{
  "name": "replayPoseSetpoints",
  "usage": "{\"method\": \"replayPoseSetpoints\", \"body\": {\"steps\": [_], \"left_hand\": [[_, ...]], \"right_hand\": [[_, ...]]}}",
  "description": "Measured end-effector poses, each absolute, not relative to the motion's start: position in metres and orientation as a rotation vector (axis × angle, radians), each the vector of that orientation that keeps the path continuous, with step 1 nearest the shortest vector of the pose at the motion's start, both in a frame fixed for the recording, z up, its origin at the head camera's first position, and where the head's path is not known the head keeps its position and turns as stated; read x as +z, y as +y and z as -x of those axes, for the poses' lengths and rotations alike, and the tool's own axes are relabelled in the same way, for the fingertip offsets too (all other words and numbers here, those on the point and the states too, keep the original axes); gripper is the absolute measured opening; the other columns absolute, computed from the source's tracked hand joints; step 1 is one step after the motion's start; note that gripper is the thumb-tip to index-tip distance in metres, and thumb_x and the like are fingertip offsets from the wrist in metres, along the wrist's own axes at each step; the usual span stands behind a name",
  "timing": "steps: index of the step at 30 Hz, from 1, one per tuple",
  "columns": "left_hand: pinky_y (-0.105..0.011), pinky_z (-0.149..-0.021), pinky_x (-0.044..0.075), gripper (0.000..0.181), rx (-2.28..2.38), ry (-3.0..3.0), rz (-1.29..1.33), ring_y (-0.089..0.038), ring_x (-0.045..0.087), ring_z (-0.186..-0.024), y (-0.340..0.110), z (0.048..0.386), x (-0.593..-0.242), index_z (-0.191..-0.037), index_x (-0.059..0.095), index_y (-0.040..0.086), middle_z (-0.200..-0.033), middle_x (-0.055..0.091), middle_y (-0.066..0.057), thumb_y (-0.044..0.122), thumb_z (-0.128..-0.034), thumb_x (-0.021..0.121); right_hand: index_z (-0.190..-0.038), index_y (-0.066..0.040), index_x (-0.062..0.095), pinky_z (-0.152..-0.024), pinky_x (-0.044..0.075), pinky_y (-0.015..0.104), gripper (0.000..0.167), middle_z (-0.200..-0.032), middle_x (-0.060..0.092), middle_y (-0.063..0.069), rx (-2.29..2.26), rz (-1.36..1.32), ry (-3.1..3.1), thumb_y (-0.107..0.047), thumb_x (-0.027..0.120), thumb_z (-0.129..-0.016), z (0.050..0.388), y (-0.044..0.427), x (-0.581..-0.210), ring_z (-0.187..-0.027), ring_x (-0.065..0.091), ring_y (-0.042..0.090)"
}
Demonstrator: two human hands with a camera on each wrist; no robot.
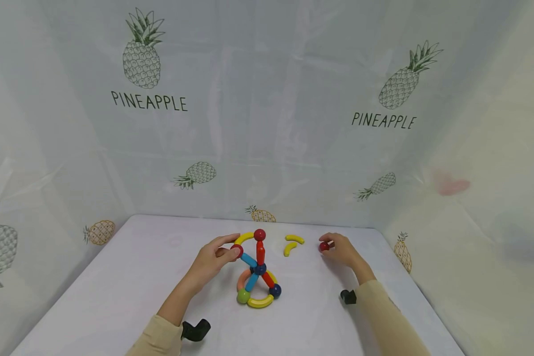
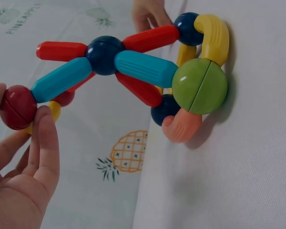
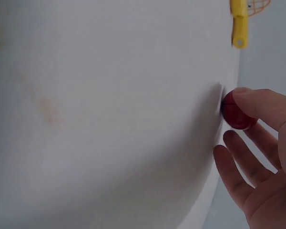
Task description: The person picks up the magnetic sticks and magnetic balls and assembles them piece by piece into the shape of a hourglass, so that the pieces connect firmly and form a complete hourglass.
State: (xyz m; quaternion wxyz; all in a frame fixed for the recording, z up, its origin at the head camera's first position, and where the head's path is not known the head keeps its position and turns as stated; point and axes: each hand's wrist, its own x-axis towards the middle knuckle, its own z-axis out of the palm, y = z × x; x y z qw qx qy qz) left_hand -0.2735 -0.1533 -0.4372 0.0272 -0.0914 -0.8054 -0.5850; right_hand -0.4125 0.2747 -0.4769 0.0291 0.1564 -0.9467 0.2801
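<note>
A magnetic stick-and-ball structure stands on the table, with a dark blue ball (image 1: 260,268) at its middle and a green ball (image 2: 200,86) at its base. Blue and red sticks run out from the middle, and curved yellow and orange pieces join the lower balls. My left hand (image 1: 210,261) pinches a red ball (image 2: 18,107) at the structure's upper left, from which a curved yellow stick (image 1: 244,238) reaches to another red ball (image 1: 259,235) on top. Off to the right, my right hand (image 1: 341,250) holds a loose red ball (image 3: 237,110) between thumb and fingers at the tabletop.
Two curved yellow sticks (image 1: 294,239) lie on the white table (image 1: 160,262) between the structure and my right hand. A pale curtain (image 1: 267,123) printed with pineapples hangs behind the table. Black wrist devices (image 1: 197,330) show beside both sleeves.
</note>
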Motion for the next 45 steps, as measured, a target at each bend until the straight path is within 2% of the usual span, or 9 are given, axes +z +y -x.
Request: {"method": "replayPoseSetpoints", "body": {"steps": [16,26,32,40,45], "left_hand": [[-0.063,-0.108,0.05,0.055,-1.823,-2.474,0.293,-0.016,0.074,-0.105,-0.153,0.273,-0.437,-0.151,0.06,0.029,-0.144,0.061,-0.004,0.045,-0.1,0.073],[-0.062,-0.107,0.051,0.058,-1.827,-2.478,0.3,-0.022,0.074,-0.108,-0.153,0.274,-0.438,-0.153,0.058,0.026,-0.136,0.065,-0.004,0.045,-0.1002,0.073],[-0.063,-0.108,0.05,0.055,-1.814,-2.478,0.298,-0.019,0.074,-0.106,-0.154,0.274,-0.438,-0.152,0.059,0.029,-0.136,0.066,-0.002,0.044,-0.1009,0.072],[-0.061,-0.105,0.052,0.054,-1.8,-2.484,0.291,-0.016,0.074,-0.104,-0.154,0.273,-0.438,-0.152,0.059,0.029,-0.129,0.069,0.0,0.043,-0.101,0.073],[-0.062,-0.106,0.051,0.055,-1.802,-2.482,0.298,-0.016,0.074,-0.103,-0.154,0.274,-0.438,-0.152,0.059,0.028,-0.128,0.069,0.0,0.044,-0.1009,0.073]], "right_hand": [[-0.125,-0.006,0.072,-0.094,0.059,0.047,0.031,-0.118,0.071,0.011,0.877,-0.437,-2.952,-0.004,0.078,-0.094,0.41,0.273,-0.477,-0.103,0.067,0.026],[-0.128,-0.007,0.07,-0.094,0.061,0.043,0.035,-0.121,0.072,0.007,0.978,-0.515,-2.871,-0.01,0.081,-0.095,0.398,0.256,-0.469,-0.104,0.07,0.024],[-0.127,-0.008,0.07,-0.092,0.063,0.04,0.034,-0.121,0.073,0.008,1.065,-0.652,-2.768,-0.009,0.081,-0.095,0.383,0.232,-0.453,-0.104,0.073,0.025],[-0.127,-0.014,0.071,-0.09,0.062,0.032,0.033,-0.119,0.075,0.001,1.137,-0.768,-2.675,-0.015,0.082,-0.095,0.355,0.191,-0.426,-0.103,0.074,0.018],[-0.128,-0.012,0.07,-0.09,0.062,0.032,0.035,-0.118,0.075,0.001,1.155,-0.869,-2.566,-0.013,0.082,-0.095,0.338,0.168,-0.41,-0.102,0.075,0.017]]}}
